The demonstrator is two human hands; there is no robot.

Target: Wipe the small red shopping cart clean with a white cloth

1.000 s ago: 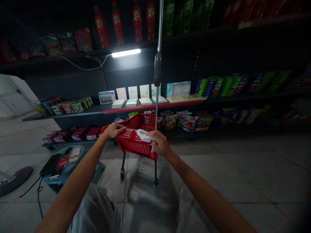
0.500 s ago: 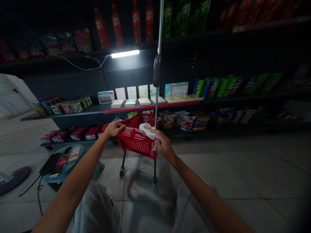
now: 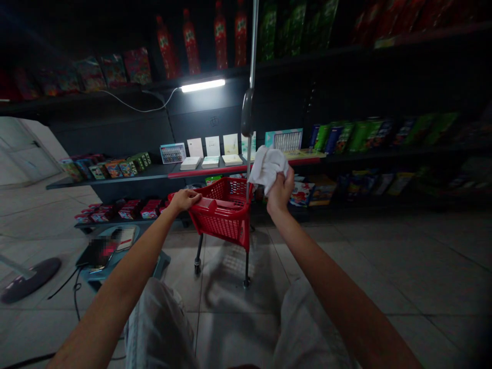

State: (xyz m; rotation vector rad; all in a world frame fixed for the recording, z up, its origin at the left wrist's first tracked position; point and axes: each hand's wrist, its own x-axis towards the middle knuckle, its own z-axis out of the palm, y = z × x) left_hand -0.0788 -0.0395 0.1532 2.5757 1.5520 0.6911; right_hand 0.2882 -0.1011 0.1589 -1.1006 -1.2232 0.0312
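A small red plastic shopping cart with dark legs and casters stands in front of me, a metal pole rising from its right side. My left hand grips the near left part of the cart's top rim, fingers over the edge. In my right hand is a crumpled white cloth, raised off the cart just right of the pole. The thumb and fingers pinch the cloth's lower right part, and some fingers are hidden from me.
Behind the cart runs a dark shelf unit with bottles, books, boxes and snack bags. A lit tube lamp hangs under the upper shelf. To the left are a blue-grey stool holding devices, trailing cables and a round stand base.
My right hand has lifted the cloth off the cart's near rim, up and to the right. My left hand stays on the rim. The view has shifted slightly.
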